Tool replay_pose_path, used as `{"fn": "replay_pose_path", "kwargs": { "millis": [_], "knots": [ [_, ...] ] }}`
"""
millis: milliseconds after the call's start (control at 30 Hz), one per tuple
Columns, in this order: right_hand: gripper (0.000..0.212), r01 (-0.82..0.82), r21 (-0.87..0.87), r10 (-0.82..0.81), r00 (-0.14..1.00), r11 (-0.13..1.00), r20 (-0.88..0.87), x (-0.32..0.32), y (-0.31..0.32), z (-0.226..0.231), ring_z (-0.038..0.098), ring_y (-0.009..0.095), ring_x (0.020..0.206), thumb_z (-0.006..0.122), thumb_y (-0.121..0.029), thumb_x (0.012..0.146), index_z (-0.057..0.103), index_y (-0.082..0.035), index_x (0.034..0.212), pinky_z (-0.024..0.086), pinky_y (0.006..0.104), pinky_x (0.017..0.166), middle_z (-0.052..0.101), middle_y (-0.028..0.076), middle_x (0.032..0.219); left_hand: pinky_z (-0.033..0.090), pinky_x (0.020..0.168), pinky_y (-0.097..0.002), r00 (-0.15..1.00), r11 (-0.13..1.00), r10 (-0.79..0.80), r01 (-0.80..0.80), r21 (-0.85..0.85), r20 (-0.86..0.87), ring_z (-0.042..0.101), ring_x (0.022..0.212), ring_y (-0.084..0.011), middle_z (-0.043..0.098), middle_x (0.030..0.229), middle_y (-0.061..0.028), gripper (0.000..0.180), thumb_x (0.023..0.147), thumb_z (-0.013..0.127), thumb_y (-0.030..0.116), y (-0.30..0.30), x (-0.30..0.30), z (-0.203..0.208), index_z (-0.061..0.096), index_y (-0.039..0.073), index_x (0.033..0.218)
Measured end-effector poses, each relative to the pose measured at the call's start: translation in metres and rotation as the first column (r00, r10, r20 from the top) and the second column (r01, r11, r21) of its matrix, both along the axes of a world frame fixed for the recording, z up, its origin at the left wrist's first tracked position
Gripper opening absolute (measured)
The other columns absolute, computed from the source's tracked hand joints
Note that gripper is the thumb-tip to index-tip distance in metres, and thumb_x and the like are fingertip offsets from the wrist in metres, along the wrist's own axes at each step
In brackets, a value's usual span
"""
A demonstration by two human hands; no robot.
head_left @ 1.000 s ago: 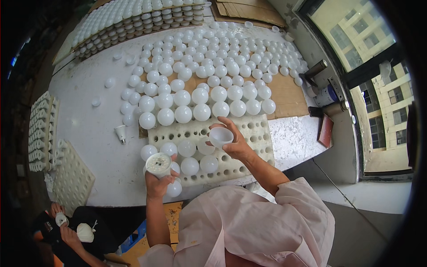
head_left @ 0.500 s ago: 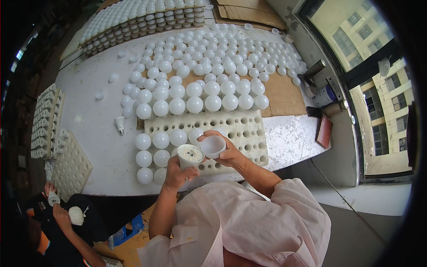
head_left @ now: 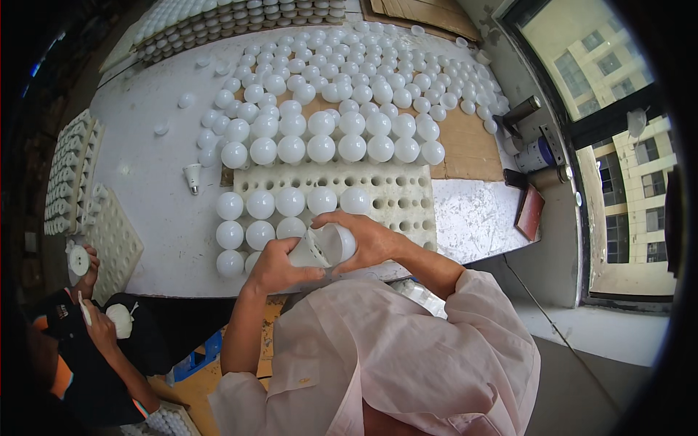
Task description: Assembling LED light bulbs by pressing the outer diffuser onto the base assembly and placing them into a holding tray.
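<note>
My left hand (head_left: 275,267) is closed round a white light bulb base (head_left: 309,251), tilted so its open end faces right. In my right hand (head_left: 367,240) is a white dome-shaped bulb cover (head_left: 340,243), its rim against or very close to the base's edge; a narrow dark gap shows between them. Both parts are held just above the near edge of a pale foam tray (head_left: 396,190) full of holes. Rows of bulbs with round white domes (head_left: 290,203) stand in the tray's left part, and my hands hide some of them.
Many loose white covers (head_left: 356,76) lie on cardboard (head_left: 465,145) further back. A single bulb base (head_left: 192,178) lies at the left. Stacked trays of bulbs (head_left: 240,29) stand at the far left. A red notebook (head_left: 530,212) lies near the window. A co-worker's hands (head_left: 91,272) hold parts at lower left.
The base has tipped from facing up to facing right, and the cover has turned to meet its open end. The whole view has shifted slightly; the co-worker's hands have moved apart.
</note>
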State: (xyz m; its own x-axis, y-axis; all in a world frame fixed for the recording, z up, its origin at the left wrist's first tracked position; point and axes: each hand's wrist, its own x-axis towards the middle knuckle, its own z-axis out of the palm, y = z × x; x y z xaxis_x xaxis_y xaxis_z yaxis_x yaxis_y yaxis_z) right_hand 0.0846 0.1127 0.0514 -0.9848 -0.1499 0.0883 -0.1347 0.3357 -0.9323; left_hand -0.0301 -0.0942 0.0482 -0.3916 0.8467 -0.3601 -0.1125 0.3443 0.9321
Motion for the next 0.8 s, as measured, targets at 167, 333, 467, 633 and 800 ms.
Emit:
{"fn": "replay_pose_path", "kwargs": {
  "millis": [167,333,467,633,800],
  "knots": [
    [0.08,-0.157,0.193,0.127,0.979,0.969,0.16,-0.003,-0.016,0.008,0.055,0.035,0.107,0.082,-0.021,0.064,0.041,-0.007,0.131,0.048,0.0436,0.088,0.053,0.017,0.117,0.05,0.077,-0.0302,0.978,0.98,-0.152,0.13,-0.153,-0.142,0.064,0.081,-0.0169,0.068,0.088,-0.0124,0.056,0.058,0.083,0.029,0.002,0.0,0.004,0.066,-0.004,0.1],
    [0.073,-0.167,0.179,0.164,0.986,0.97,0.033,-0.007,-0.023,-0.003,0.057,0.035,0.103,0.082,-0.02,0.065,0.044,-0.008,0.127,0.049,0.0429,0.085,0.053,0.016,0.112,0.05,0.076,-0.0299,0.984,0.994,-0.096,0.086,-0.071,-0.153,0.064,0.081,-0.0164,0.069,0.088,-0.0113,0.053,0.058,0.084,0.027,-0.005,0.005,-0.005,0.067,-0.003,0.099],
    [0.063,-0.065,0.164,0.114,0.944,0.984,-0.311,-0.007,-0.032,-0.011,0.056,0.032,0.095,0.082,-0.014,0.061,0.053,-0.008,0.116,0.047,0.0413,0.083,0.053,0.013,0.109,0.05,0.075,-0.0281,0.988,0.997,-0.081,0.078,-0.025,-0.131,0.064,0.081,-0.0141,0.069,0.087,-0.0101,0.052,0.058,0.086,0.027,-0.007,0.008,-0.006,0.068,-0.003,0.096],
    [0.047,-0.078,0.0,0.068,0.871,0.997,-0.487,-0.005,-0.043,-0.028,0.054,0.027,0.088,0.077,-0.007,0.057,0.059,-0.006,0.101,0.045,0.037,0.075,0.055,0.011,0.103,0.049,0.073,-0.0277,0.983,0.992,-0.122,0.126,0.021,-0.134,0.063,0.08,-0.0138,0.068,0.085,-0.0115,0.052,0.058,0.085,0.029,-0.009,0.008,-0.002,0.067,-0.006,0.092],
    [0.042,-0.087,-0.047,0.052,0.867,0.995,-0.496,-0.007,-0.042,-0.021,0.052,0.024,0.083,0.075,-0.005,0.054,0.059,-0.006,0.094,0.043,0.0338,0.069,0.057,0.009,0.095,0.049,0.072,-0.0288,0.99,0.994,-0.113,0.113,-0.003,-0.085,0.062,0.078,-0.0143,0.068,0.081,-0.0125,0.051,0.058,0.083,0.031,-0.008,0.01,0.002,0.067,-0.008,0.088]
  ]
}}
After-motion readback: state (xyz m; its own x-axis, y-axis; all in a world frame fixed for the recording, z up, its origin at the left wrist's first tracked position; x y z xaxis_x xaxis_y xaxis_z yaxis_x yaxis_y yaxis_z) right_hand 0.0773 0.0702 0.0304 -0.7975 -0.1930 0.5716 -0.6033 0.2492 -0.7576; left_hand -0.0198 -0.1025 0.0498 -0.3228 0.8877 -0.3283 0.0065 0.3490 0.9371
